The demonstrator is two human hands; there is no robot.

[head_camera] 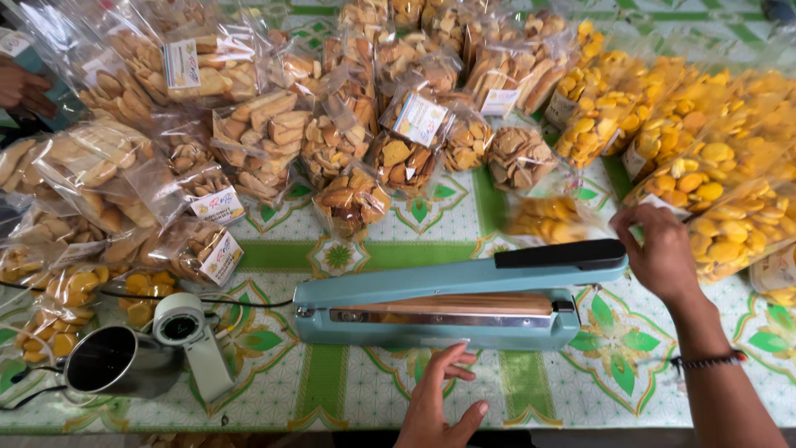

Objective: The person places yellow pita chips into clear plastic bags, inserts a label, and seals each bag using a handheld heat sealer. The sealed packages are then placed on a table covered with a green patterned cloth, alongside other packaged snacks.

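Observation:
A light blue heat sealer (448,299) with a black handle lies across the patterned tablecloth (332,382), its arm slightly raised. My left hand (439,402) rests flat on the cloth just in front of the sealer's base, fingers spread and holding nothing. My right hand (659,253) reaches past the sealer's handle end and its fingers pinch the edge of a clear bag of yellow snacks (738,228). A beaded band sits on that wrist.
Clear bags of brown biscuits (257,141) crowd the back and left of the table, bags of yellow snacks (630,108) the right. A metal cup (112,361) and a small white device (186,332) stand at front left. Another person's hand (21,87) shows at far left.

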